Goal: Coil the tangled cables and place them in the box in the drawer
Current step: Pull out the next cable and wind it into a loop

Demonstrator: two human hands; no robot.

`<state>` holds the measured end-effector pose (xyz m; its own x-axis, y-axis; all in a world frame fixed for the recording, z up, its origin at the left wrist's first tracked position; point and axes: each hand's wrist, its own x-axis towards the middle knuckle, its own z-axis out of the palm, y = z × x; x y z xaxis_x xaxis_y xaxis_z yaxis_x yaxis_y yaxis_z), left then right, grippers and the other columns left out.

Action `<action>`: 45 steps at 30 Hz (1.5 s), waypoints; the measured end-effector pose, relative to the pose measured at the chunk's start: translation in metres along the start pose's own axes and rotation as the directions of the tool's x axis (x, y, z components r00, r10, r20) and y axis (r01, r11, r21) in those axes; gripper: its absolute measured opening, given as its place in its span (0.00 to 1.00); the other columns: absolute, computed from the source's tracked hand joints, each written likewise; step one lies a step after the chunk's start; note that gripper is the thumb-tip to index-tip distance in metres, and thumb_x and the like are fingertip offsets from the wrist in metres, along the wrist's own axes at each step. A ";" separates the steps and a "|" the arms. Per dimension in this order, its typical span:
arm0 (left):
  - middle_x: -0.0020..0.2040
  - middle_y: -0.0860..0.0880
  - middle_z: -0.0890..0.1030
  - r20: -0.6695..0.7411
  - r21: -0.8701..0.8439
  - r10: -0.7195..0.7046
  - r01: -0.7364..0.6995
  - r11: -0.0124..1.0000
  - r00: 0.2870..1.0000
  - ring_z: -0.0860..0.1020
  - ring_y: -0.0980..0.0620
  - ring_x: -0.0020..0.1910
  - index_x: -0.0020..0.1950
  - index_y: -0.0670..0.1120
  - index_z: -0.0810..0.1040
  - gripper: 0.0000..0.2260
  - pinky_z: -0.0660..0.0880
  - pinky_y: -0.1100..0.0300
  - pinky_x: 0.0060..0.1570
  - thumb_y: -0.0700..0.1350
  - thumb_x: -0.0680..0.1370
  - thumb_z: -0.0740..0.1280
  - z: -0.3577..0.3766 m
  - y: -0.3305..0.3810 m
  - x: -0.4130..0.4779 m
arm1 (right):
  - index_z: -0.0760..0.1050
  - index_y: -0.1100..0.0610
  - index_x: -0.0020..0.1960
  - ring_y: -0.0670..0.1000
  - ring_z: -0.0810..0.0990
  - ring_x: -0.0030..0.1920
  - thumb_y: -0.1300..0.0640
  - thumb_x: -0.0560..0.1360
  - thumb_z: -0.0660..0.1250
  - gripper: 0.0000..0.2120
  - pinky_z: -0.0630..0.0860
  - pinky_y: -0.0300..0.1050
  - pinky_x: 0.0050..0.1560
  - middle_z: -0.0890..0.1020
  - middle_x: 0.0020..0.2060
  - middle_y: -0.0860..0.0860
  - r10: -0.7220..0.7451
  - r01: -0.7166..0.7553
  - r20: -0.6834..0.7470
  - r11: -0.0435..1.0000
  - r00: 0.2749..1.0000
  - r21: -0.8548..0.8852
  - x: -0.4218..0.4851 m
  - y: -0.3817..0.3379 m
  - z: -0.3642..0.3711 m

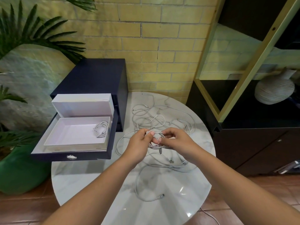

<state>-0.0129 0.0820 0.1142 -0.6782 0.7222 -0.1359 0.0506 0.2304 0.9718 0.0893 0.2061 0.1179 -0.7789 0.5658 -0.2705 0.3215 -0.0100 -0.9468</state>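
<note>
Several tangled white cables (pixel 164 117) sprawl over the round marble table (pixel 90 176). Above the middle of the table my left hand (pixel 139 140) and my right hand (pixel 175 140) both grip a small white cable coil (pixel 156 135) held between them. One loose end with a plug (pixel 161 196) lies near the table's front. On the left, the dark blue drawer (pixel 71 155) stands pulled out with a white box (pixel 68 137) inside. One coiled white cable (pixel 101 128) lies in the box's right corner.
The box's white lid (pixel 82 104) leans upright behind the box, against the dark blue drawer cabinet (pixel 97 75). A palm in a green pot (pixel 17 172) stands at the left. A dark shelf unit with a ribbed vase (pixel 274 90) fills the right.
</note>
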 end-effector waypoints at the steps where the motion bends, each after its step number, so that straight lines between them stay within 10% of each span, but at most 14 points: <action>1: 0.38 0.54 0.84 0.013 -0.021 0.005 -0.005 1.000 1.000 0.80 0.58 0.42 0.49 0.44 0.77 0.10 0.74 0.61 0.51 0.47 0.82 0.60 0.001 -0.001 0.001 | 0.77 0.62 0.52 0.50 0.81 0.40 0.62 0.71 0.74 0.12 0.79 0.40 0.42 0.80 0.42 0.55 -0.005 0.005 -0.017 1.000 1.000 0.008 0.000 0.001 0.000; 10: 0.45 0.50 0.82 -0.012 0.214 -0.086 0.086 0.973 0.996 0.81 0.53 0.43 0.53 0.49 0.74 0.10 0.78 0.52 0.48 0.54 0.78 0.64 -0.002 -0.018 0.007 | 0.75 0.60 0.49 0.51 0.82 0.39 0.72 0.72 0.68 0.10 0.78 0.43 0.42 0.79 0.44 0.62 -0.057 0.063 -0.030 0.970 0.998 0.235 -0.003 -0.005 0.007; 17: 0.46 0.47 0.83 0.175 -0.240 -0.342 0.377 0.895 0.923 0.84 0.48 0.46 0.56 0.42 0.77 0.11 0.77 0.56 0.50 0.48 0.80 0.64 -0.002 -0.011 0.006 | 0.75 0.58 0.48 0.52 0.78 0.41 0.70 0.74 0.67 0.08 0.76 0.41 0.40 0.78 0.43 0.60 -0.045 0.050 -0.022 0.958 0.999 0.283 -0.003 0.000 0.013; 27: 0.54 0.46 0.80 -0.107 -0.459 -0.196 0.126 0.879 0.975 0.81 0.47 0.50 0.64 0.50 0.68 0.25 0.77 0.61 0.45 0.33 0.72 0.72 0.000 -0.002 0.004 | 0.76 0.57 0.49 0.52 0.77 0.43 0.65 0.75 0.68 0.05 0.76 0.49 0.48 0.79 0.43 0.55 -0.152 0.160 -0.081 0.982 0.985 0.102 -0.004 -0.005 0.010; 33: 0.41 0.46 0.85 0.048 -0.368 -0.088 0.100 0.925 0.995 0.82 0.53 0.40 0.52 0.40 0.81 0.06 0.78 0.67 0.40 0.36 0.76 0.69 -0.003 0.004 -0.002 | 0.76 0.59 0.52 0.59 0.82 0.47 0.64 0.76 0.67 0.06 0.80 0.53 0.51 0.83 0.47 0.58 -0.170 0.171 -0.123 0.985 0.978 -0.008 -0.002 -0.007 0.006; 38: 0.43 0.48 0.85 0.135 -0.270 -0.111 0.144 0.952 0.985 0.80 0.52 0.46 0.50 0.42 0.81 0.07 0.74 0.56 0.56 0.43 0.79 0.66 -0.009 0.000 -0.003 | 0.77 0.57 0.52 0.56 0.82 0.45 0.64 0.76 0.68 0.06 0.79 0.45 0.45 0.82 0.47 0.61 -0.179 0.176 -0.095 0.983 0.979 -0.046 -0.004 -0.012 0.005; 45: 0.35 0.51 0.80 0.187 -0.132 -0.045 0.071 0.989 0.981 0.78 0.56 0.38 0.48 0.44 0.78 0.08 0.75 0.60 0.51 0.46 0.81 0.62 -0.010 0.002 -0.003 | 0.77 0.60 0.50 0.52 0.82 0.40 0.66 0.74 0.70 0.06 0.81 0.50 0.45 0.81 0.45 0.62 -0.204 0.197 -0.059 0.975 0.977 -0.106 -0.006 -0.014 0.005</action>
<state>-0.0179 0.0743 0.1186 -0.5309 0.8202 -0.2133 -0.0943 0.1929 0.9767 0.0866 0.1982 0.1323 -0.7949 0.6037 -0.0609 0.2172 0.1895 -0.9576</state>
